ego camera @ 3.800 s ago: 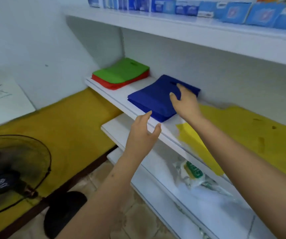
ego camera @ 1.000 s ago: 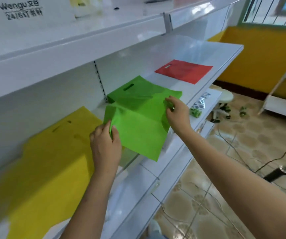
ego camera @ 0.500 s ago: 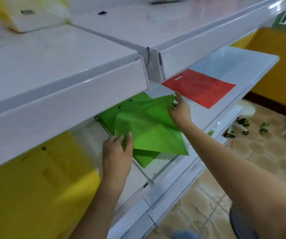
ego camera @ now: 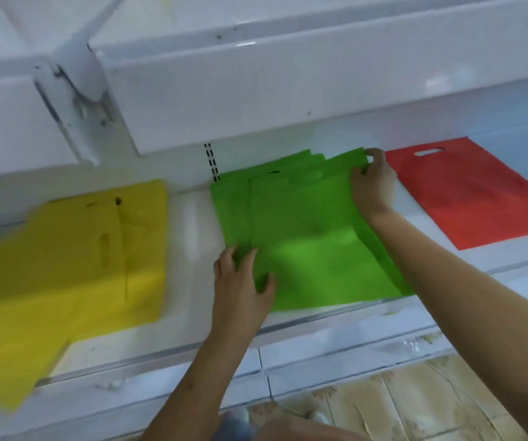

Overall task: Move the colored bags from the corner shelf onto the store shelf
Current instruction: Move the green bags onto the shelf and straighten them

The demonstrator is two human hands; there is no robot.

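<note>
A small stack of green bags [ego camera: 307, 230] lies flat on the white store shelf [ego camera: 189, 224], between yellow bags [ego camera: 65, 265] on the left and a red bag [ego camera: 469, 192] on the right. My left hand [ego camera: 240, 288] rests on the near left edge of the green bags, thumb on top. My right hand [ego camera: 371, 183] pinches their far right corner near the shelf's back wall. The green bags overlap a little unevenly.
The front lip of the shelf above [ego camera: 256, 90] hangs low over the bags. A lower shelf [ego camera: 336, 354] juts out beneath, and tiled floor [ego camera: 415, 405] shows at the bottom right. The yellow bags spill over the shelf's front edge at left.
The green bags were crumpled and half lifted; now they lie spread flat on the shelf. My right hand has moved to their far corner, my left to the near edge. The view swung face-on.
</note>
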